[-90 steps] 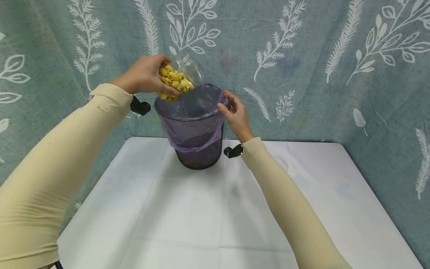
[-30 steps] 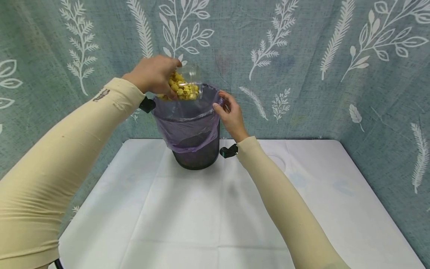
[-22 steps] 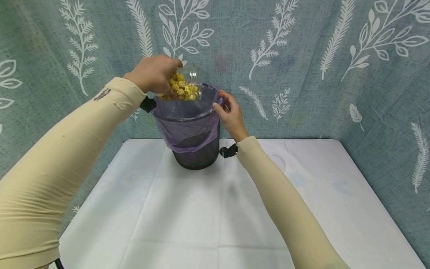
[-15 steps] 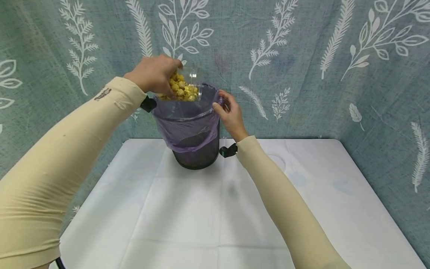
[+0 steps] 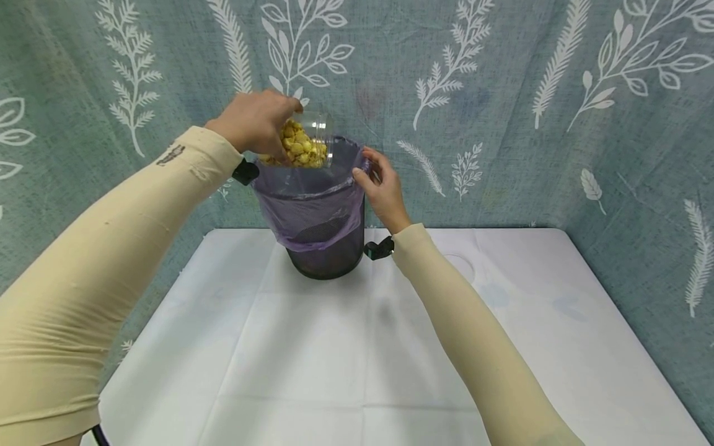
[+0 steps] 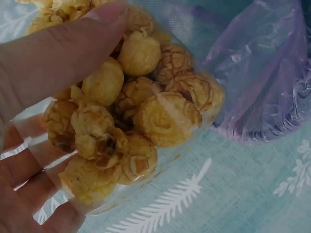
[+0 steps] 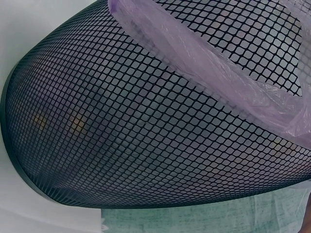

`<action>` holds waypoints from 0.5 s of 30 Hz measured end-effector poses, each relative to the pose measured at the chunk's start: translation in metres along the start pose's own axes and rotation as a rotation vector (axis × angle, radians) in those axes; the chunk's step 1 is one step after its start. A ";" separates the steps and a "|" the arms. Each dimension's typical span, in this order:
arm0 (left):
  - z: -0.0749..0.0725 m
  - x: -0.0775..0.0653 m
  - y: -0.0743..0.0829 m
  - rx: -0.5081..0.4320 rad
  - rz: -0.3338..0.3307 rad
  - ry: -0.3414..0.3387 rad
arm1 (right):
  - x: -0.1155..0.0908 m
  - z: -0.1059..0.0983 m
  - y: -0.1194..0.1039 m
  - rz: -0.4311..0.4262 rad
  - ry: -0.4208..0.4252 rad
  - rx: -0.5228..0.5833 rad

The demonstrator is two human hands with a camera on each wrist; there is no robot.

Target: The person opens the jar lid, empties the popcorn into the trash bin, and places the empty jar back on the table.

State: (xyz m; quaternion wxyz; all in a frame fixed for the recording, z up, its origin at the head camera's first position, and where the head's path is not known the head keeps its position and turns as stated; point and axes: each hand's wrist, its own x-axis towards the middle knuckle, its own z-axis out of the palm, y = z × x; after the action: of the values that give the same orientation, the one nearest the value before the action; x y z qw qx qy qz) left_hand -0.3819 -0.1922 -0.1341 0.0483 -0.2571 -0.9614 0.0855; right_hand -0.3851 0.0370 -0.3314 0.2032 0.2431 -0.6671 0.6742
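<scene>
In the left grip (image 5: 262, 122), at the opening of the mesh bin (image 5: 331, 263), I have the clear jar (image 5: 319, 127) lying nearly on its side, neck toward the right grip (image 5: 385, 186). Three seconds ago that neck was tipped higher; it has since come down almost level and shifted right, and over the last half-second I see hardly any movement. I judge the jar better lined up for pouring, yet the popcorn (image 5: 301, 147) remains heaped in it below the left grip, and I see no piece falling.

The left grip is spread about as wide as the jar's body, thumb and fingers holding opposite sides. The right grip is nearly closed, pinching the purple liner (image 5: 315, 217) at the rim, just as before, which should keep the bin steady. The bin stands upright on the tabletop (image 5: 312, 347), below and between both grips. Low behind the mesh, yellowish patches (image 7: 77, 122) show; whether they are popcorn, I cannot tell.
</scene>
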 end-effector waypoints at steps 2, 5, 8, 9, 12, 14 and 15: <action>0.000 0.001 0.000 0.004 -0.003 -0.005 | 0.000 0.000 0.000 0.004 0.002 0.003; 0.000 0.002 0.001 0.015 -0.002 -0.011 | 0.001 0.000 0.001 0.004 0.003 0.006; 0.000 0.002 0.003 0.028 0.006 -0.017 | 0.001 -0.001 0.002 -0.001 0.002 0.003; 0.000 0.003 0.003 0.031 0.007 -0.016 | 0.001 -0.001 0.002 -0.002 0.003 0.003; 0.000 0.003 0.004 0.033 0.008 -0.017 | 0.001 0.000 0.002 -0.001 0.004 0.004; 0.001 0.003 0.005 0.035 0.011 -0.012 | 0.001 0.000 0.002 0.002 0.005 0.011; 0.001 0.003 0.005 0.036 0.012 -0.010 | 0.001 0.001 0.002 0.003 0.005 0.017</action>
State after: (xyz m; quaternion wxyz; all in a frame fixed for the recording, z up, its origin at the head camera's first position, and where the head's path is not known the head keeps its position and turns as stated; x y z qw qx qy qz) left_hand -0.3820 -0.1868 -0.1358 0.0478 -0.2616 -0.9584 0.1041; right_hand -0.3873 0.0363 -0.3325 0.2019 0.2421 -0.6614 0.6806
